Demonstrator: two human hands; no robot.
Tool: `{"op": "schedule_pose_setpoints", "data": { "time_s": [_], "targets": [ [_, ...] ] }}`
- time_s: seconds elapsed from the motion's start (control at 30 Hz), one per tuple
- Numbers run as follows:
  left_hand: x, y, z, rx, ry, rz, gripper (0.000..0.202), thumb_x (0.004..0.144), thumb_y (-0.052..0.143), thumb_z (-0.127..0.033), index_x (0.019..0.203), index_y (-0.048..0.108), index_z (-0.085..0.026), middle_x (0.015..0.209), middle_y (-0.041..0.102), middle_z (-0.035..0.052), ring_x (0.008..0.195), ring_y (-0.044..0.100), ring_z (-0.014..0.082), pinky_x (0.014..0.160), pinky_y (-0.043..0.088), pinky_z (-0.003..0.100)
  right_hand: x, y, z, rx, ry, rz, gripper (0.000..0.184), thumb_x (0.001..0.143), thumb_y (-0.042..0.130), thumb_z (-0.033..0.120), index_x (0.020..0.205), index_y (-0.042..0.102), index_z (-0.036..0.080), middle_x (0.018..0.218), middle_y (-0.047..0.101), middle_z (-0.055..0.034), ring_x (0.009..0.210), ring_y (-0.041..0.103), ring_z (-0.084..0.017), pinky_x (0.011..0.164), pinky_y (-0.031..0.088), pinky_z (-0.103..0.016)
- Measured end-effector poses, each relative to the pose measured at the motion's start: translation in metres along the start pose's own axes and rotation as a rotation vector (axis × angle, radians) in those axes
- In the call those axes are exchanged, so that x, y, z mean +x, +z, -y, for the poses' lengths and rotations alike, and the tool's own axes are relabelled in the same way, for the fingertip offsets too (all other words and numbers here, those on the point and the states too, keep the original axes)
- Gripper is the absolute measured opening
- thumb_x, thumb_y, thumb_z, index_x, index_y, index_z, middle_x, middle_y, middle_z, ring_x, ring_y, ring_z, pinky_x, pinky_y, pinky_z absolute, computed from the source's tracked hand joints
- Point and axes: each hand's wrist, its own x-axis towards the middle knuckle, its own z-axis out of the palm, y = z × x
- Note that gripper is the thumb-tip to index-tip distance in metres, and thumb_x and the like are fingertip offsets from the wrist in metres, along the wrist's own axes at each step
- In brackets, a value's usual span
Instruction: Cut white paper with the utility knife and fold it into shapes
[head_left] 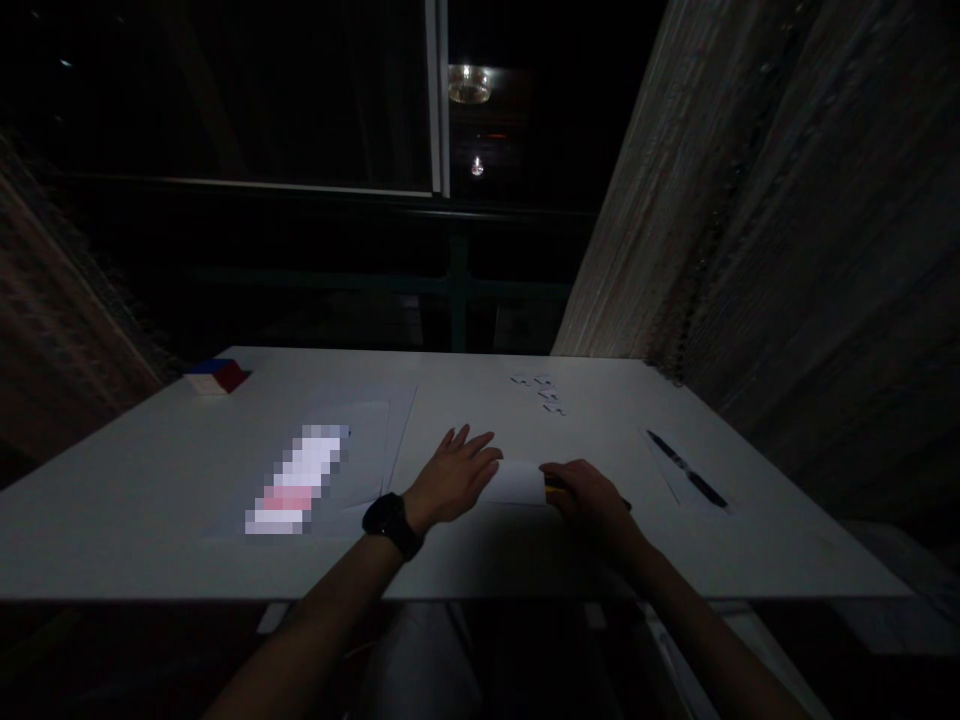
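2 arms (334, 610) forward | left hand (454, 480) palm-down, fingers (478, 441) spread | right hand (592, 495) curled

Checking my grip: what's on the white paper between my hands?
Your left hand overlaps the paper's left end; your right hand, holding a yellow-and-black tool, is at the right edge. Anything underneath is hidden.

Dim curtain (652, 200), probably puzzle cube (217, 376).

White paper (517, 482) — flat, black-yellow tool (555, 484) at its right edge
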Motion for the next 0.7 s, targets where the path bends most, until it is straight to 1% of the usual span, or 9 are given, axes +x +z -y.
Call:
{"op": "schedule_pose_setpoints", "data": {
  "time_s": [0.07,0.13,0.2,0.3,0.33,0.4,0.47,0.6,0.7],
  "targets": [
    [0.001,-0.001,-0.001,-0.025,-0.002,-0.006,0.038,0.092,0.021,-0.038,0.112,0.051,-0.026,0.132,0.043,0.0028,0.129,0.025,0.0254,0.104,0.018,0.052,-0.002,-0.001,0.0,0.054,0.104,-0.01,0.021,0.076,0.055,0.023,0.097,0.055,0.019,0.089,0.063,-0.0055,0.081,0.058,-0.018,0.07,0.045,-0.03],
    [0.001,-0.001,-0.001,-0.048,-0.004,-0.014,0.035,0.092,0.022,-0.036,0.108,0.051,-0.025,0.127,0.047,0.0034,0.129,0.025,0.0241,0.104,0.019,0.051,-0.003,-0.001,-0.001,0.078,0.153,-0.018,0.017,0.075,0.057,0.026,0.091,0.055,0.019,0.088,0.063,-0.0046,0.079,0.059,-0.017,0.068,0.045,-0.029],
    [0.002,-0.001,-0.001,-0.064,-0.004,-0.016,0.033,0.092,0.022,-0.034,0.105,0.051,-0.024,0.123,0.05,0.0038,0.128,0.027,0.0228,0.105,0.019,0.051,-0.002,0.001,-0.001,0.07,0.129,-0.025,0.013,0.074,0.058,0.025,0.085,0.055,0.019,0.088,0.064,-0.0049,0.08,0.059,-0.018,0.07,0.045,-0.029],
    [0.001,-0.001,-0.001,-0.074,-0.007,-0.017,0.031,0.093,0.022,-0.033,0.102,0.049,-0.023,0.12,0.051,0.0038,0.126,0.032,0.0215,0.105,0.018,0.049,0.003,0.008,0.001,0.032,0.065,-0.03,0.005,0.072,0.056,0.018,0.077,0.055,0.019,0.088,0.065,-0.005,0.081,0.06,-0.018,0.071,0.044,-0.028],
    [0.001,-0.001,-0.002,-0.077,-0.008,-0.018,0.03,0.093,0.022,-0.032,0.102,0.049,-0.023,0.12,0.051,0.0039,0.125,0.032,0.0211,0.105,0.018,0.049,0.005,0.01,0.002,0.016,0.043,-0.029,0.006,0.072,0.053,0.015,0.076,0.056,0.019,0.086,0.065,-0.0047,0.081,0.06,-0.017,0.07,0.044,-0.027],
    [0.001,-0.002,-0.002,-0.083,-0.014,-0.028,0.029,0.093,0.021,-0.032,0.102,0.048,-0.022,0.118,0.052,0.0044,0.124,0.034,0.0205,0.105,0.019,0.048,0.009,0.014,0.004,-0.01,-0.012,-0.028,0.012,0.071,0.049,0.012,0.077,0.058,0.018,0.082,0.066,-0.0041,0.078,0.06,-0.016,0.068,0.045,-0.026],
    [0.002,-0.001,-0.003,-0.09,-0.031,-0.042,0.03,0.093,0.02,-0.031,0.103,0.047,-0.021,0.116,0.054,0.0052,0.122,0.037,0.0199,0.105,0.02,0.047,0.009,0.016,0.004,-0.027,-0.063,-0.048,0.016,0.071,0.049,0.011,0.08,0.06,0.018,0.08,0.066,-0.0044,0.076,0.06,-0.016,0.066,0.045,-0.025],
    [0.003,0.002,-0.001,-0.071,-0.075,-0.071,0.034,0.093,0.018,-0.033,0.107,0.047,-0.02,0.116,0.055,0.0055,0.121,0.038,0.0204,0.105,0.022,0.044,-0.003,0.015,-0.002,-0.093,-0.108,-0.163,0.018,0.074,0.056,0.02,0.091,0.062,0.018,0.091,0.066,-0.0078,0.085,0.058,-0.019,0.073,0.046,-0.03],
    [-0.001,0.003,0.001,-0.002,-0.091,-0.073,0.038,0.092,0.02,-0.037,0.115,0.046,-0.021,0.127,0.049,0.0065,0.124,0.035,0.0234,0.104,0.024,0.044,-0.013,0.013,-0.006,-0.164,-0.13,-0.183,0.021,0.077,0.058,0.027,0.096,0.063,0.019,0.1,0.064,-0.0095,0.091,0.056,-0.022,0.077,0.046,-0.034]
  ]
}}
